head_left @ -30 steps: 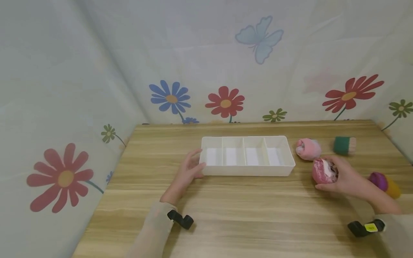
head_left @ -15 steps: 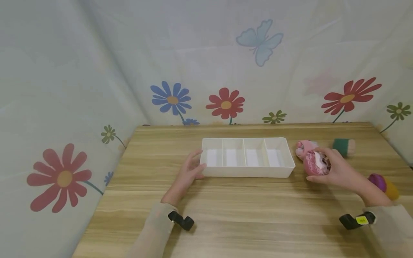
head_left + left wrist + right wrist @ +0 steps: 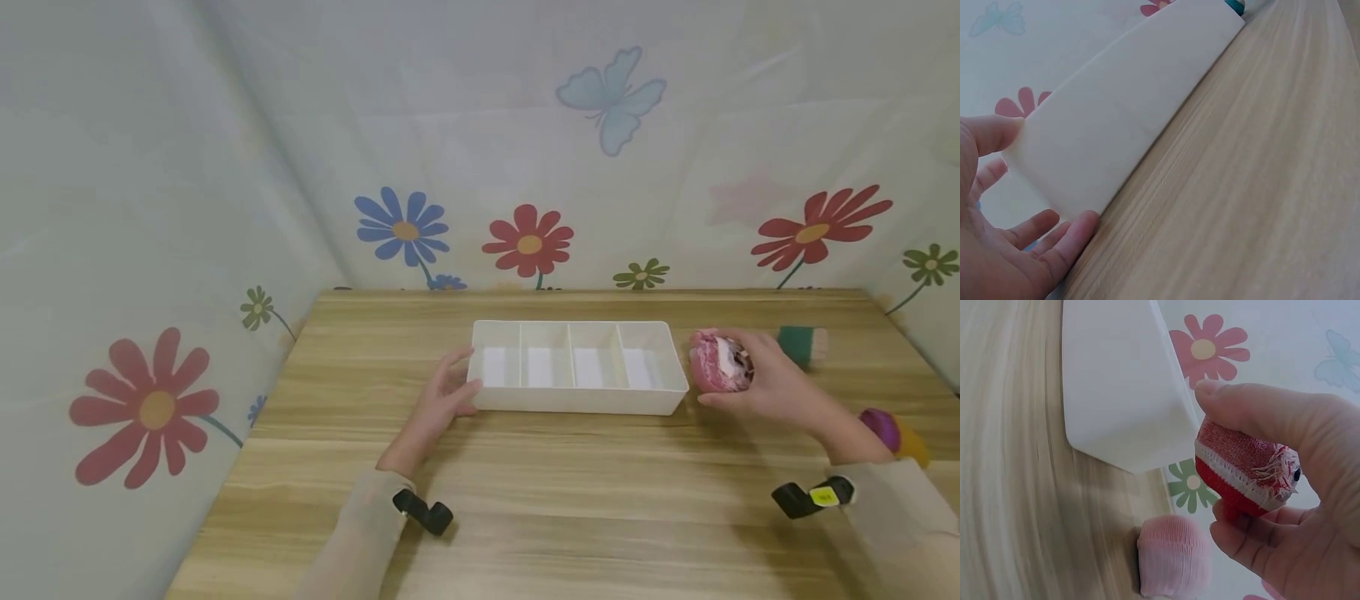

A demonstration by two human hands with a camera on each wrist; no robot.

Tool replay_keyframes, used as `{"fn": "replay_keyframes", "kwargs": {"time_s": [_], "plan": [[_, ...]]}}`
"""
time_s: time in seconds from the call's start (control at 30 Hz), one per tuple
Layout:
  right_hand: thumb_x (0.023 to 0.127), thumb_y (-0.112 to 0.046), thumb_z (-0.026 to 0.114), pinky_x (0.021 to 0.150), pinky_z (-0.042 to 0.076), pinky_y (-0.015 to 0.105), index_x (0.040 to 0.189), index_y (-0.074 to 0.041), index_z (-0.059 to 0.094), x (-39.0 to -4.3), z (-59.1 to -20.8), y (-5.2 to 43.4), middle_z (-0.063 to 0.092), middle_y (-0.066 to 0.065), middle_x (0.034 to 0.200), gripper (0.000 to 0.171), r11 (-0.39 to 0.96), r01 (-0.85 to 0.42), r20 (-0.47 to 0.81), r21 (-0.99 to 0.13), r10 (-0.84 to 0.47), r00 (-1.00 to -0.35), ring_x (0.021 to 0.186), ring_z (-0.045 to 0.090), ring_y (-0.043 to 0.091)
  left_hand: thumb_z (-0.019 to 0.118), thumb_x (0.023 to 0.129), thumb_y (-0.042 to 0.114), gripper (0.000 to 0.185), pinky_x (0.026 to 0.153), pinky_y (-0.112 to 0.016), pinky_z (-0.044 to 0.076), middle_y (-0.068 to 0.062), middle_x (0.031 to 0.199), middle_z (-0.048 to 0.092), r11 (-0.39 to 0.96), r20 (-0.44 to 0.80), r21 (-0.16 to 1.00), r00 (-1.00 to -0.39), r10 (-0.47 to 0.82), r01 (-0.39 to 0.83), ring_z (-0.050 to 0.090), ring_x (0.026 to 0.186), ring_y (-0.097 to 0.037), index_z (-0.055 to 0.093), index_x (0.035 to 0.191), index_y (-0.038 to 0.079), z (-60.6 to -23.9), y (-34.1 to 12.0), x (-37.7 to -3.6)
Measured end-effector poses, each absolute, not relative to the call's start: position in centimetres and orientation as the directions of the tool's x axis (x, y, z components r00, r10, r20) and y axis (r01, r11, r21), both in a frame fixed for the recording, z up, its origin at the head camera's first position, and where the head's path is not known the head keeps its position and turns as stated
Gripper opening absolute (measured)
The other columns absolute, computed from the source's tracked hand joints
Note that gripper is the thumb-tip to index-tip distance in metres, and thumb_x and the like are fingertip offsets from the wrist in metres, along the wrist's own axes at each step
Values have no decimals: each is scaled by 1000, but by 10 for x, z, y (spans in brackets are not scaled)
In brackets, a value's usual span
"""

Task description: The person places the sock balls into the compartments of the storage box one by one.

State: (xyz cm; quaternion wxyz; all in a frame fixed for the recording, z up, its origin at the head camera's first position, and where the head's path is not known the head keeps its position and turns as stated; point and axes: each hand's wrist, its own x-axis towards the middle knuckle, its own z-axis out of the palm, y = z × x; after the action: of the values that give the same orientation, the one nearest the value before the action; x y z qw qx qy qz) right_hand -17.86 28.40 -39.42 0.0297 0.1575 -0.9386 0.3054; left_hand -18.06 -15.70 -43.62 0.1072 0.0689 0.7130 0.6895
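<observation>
A white box [image 3: 577, 402] with several compartments in a row stands mid-table. At its left end, my left hand [image 3: 444, 393] touches it with spread, loosely bent fingers. In the left wrist view the thumb [image 3: 999, 133] lies at the rim and another fingertip [image 3: 1087, 220] near the bottom edge. Off the box's right end, my right hand [image 3: 776, 387] grips a rolled sock [image 3: 716, 364], red and pink with a white band and frayed threads [image 3: 1272, 478], between thumb and fingers. Below it in the right wrist view lies a rolled pink sock [image 3: 1172, 556], mostly hidden in the head view.
A green roll [image 3: 798, 346] with a beige end lies at the back right. Nearer, partly behind my right forearm, is a purple and yellow roll [image 3: 881, 429]. A flowered cloth [image 3: 450, 125] hangs behind the wooden table [image 3: 585, 500].
My right hand has carried the red rolled sock left and slightly away, towards the box's right end, so it now covers the pink one in the head view. My left hand stays at the box.
</observation>
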Motion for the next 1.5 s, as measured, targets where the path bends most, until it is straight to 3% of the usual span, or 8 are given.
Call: {"fn": "replay_keyframes", "kwargs": {"time_s": [0.63, 0.9, 1.5], "plan": [[67, -36, 84, 72, 46, 60, 135, -2, 35, -196, -380, 258, 33, 29, 121, 91, 769, -318, 152, -554, -282, -947, 103, 38, 41, 54, 95, 16, 54, 84, -53, 47, -20, 139, 37, 72, -75, 996, -970, 230, -59, 46, 116, -34, 31, 143, 16, -437, -156, -183], [67, -45, 81, 73, 47, 60, 137, -5, 33, -203, -381, 249, 33, 30, 121, 93, 789, -304, 124, -535, -282, -951, 101, 42, 43, 55, 95, 16, 53, 83, -53, 47, -20, 137, 39, 73, -75, 996, -971, 229, -60, 47, 114, -34, 32, 142, 17, -439, -157, -184], [69, -31, 83, 78, 44, 59, 135, -6, 34, -220, -390, 231, 35, 27, 119, 86, 749, -360, 132, -557, -349, -928, 104, 42, 40, 54, 95, 18, 55, 85, -55, 45, -22, 139, 36, 73, -65, 996, -968, 241, -49, 46, 116, -34, 29, 144, 16, -434, -156, -180]]}}
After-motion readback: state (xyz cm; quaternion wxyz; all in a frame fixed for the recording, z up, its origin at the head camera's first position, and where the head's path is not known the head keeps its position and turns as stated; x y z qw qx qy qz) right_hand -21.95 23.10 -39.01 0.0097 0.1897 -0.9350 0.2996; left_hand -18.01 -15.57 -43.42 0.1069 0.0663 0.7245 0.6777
